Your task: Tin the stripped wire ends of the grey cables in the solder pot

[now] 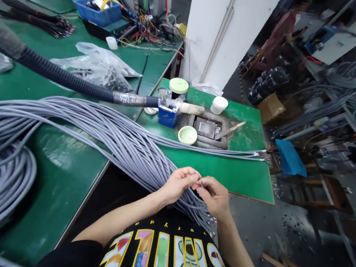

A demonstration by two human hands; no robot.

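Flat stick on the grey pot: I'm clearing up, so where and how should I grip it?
Probably pinch the flat stick by its right end, coming from the right: it slants across the grey pot, that end reaching over the green table.

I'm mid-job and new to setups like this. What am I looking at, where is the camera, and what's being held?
No machine here: these are a person's bare left hand and right hand. The single picture comes from a camera on that person's head, looking forward and down. A thick bundle of grey round cables stretches from the green tabletop toward the person. Beyond it lie a dark corrugated hose, a pale green round dish and a grimy square frame. Both hands pinch something thin and reddish, too small to identify.
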